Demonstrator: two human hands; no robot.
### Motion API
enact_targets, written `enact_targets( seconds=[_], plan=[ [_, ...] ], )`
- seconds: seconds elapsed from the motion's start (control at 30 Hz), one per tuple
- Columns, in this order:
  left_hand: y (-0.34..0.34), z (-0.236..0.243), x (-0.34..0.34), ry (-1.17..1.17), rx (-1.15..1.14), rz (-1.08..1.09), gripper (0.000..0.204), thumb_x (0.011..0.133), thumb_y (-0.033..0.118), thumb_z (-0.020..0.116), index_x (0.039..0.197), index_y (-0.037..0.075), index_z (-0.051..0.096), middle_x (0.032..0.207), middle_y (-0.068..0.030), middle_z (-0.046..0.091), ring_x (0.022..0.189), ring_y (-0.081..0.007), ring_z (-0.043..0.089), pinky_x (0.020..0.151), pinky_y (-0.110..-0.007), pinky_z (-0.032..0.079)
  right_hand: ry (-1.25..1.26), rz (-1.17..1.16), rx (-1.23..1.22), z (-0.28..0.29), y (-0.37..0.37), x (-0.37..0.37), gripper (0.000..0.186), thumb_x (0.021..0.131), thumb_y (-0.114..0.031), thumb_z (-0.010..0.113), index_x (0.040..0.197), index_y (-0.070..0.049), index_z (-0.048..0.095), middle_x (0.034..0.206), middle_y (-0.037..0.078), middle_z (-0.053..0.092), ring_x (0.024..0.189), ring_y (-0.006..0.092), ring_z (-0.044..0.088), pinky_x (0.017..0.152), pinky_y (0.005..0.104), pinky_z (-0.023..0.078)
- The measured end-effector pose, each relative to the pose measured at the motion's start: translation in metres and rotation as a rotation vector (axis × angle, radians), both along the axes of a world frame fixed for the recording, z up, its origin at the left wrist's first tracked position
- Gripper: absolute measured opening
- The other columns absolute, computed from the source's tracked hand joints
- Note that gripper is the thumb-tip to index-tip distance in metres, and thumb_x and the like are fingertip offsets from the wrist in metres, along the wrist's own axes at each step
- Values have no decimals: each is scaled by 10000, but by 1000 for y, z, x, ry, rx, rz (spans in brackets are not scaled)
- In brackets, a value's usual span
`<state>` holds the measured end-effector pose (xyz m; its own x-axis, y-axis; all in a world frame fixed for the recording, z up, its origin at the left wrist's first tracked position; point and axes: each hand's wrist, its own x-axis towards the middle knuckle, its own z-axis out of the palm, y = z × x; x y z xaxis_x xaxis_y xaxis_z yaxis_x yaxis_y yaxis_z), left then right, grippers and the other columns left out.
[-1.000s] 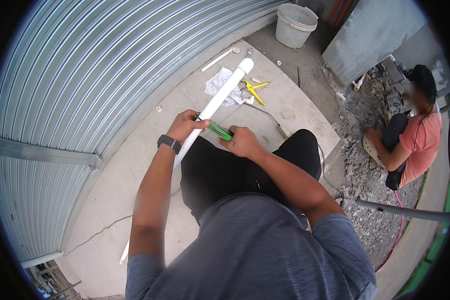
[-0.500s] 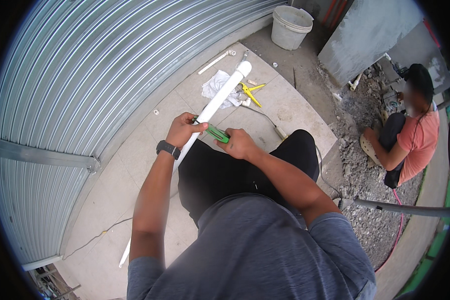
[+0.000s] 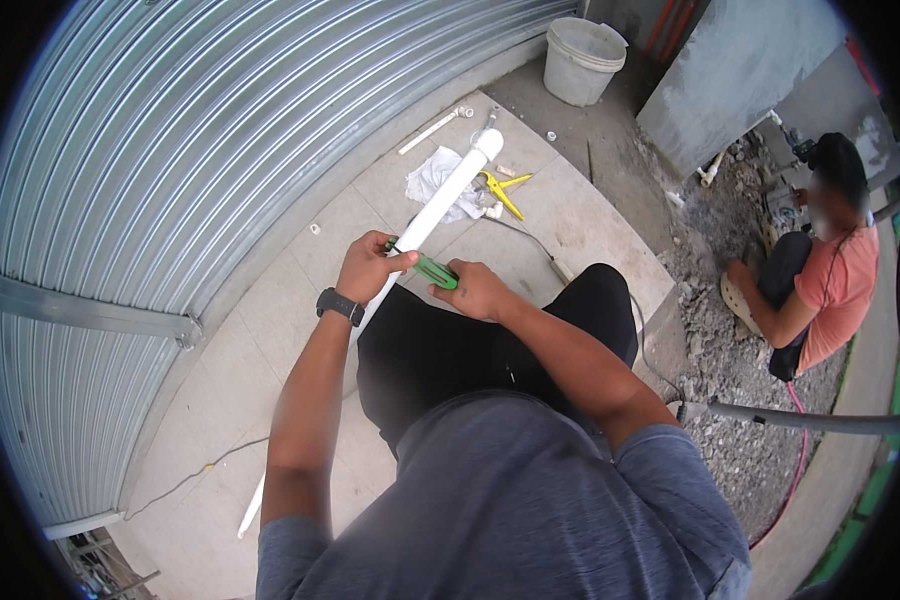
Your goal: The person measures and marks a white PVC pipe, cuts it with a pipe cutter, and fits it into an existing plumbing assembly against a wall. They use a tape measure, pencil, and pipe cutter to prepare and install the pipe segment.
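My left hand (image 3: 370, 268) is closed on a long white pipe (image 3: 440, 200) with a fitting at its upper end; the pipe runs diagonally past my left leg. A green-handled tool (image 3: 433, 271) crosses the pipe under my left thumb. My right hand (image 3: 475, 290) is closed on that tool's handle, just right of the pipe. Beyond them, on the tiles, lie a white cloth (image 3: 425, 180), yellow pliers-like tool (image 3: 505, 190) and a short thin white pipe (image 3: 425, 132).
A ribbed metal shutter (image 3: 150, 140) borders the left; a bucket (image 3: 580, 70) stands at the back. A person (image 3: 835, 290) in a pink shirt squats at right on rubble (image 3: 710, 440), near a concrete block (image 3: 720, 70). Cords (image 3: 220, 460) cross the tiled slab (image 3: 250, 350).
Over the last second the upper end of the pipe has shifted slightly down and left in view, along with the surroundings. Both hands keep their grips with little visible movement.
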<state>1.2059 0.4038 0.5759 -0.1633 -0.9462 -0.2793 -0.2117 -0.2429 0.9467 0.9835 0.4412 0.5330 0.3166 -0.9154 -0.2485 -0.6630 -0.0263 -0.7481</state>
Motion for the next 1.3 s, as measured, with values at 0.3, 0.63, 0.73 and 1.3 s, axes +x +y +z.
enact_targets(
  seconds=[0.3,0.63,0.73,1.3],
  plan=[
    [-4,13,1,-53,-6,-28,521,831,252,848,1145,-75,592,868,-114,687,756,-156,645,707,-300,501,50,7,60,15,-6,4,516,858,-412,711,1027,74,675,950,311,691,952,466,672,864,486,527],
    [-34,13,-14,-481,-64,-112,573,925,527,693,1171,10,687,971,-137,665,789,-202,650,746,-368,526,59,-17,-68,7,-9,12,482,869,-424,695,855,58,680,844,292,679,851,464,672,802,489,532],
    [-37,-11,-10,-591,-187,-23,653,938,582,632,1231,0,682,1272,-305,544,1077,-393,636,956,-419,500,99,-44,-92,11,-12,15,481,863,-434,698,873,47,699,861,290,686,874,455,680,807,493,536],
    [-80,-139,82,-856,-363,329,624,1025,531,481,988,-60,679,966,-307,692,906,-492,669,805,-549,517,167,-29,366,3,-69,32,688,928,-606,572,1220,11,659,1240,260,671,1123,386,677,928,490,544]
  ],
)
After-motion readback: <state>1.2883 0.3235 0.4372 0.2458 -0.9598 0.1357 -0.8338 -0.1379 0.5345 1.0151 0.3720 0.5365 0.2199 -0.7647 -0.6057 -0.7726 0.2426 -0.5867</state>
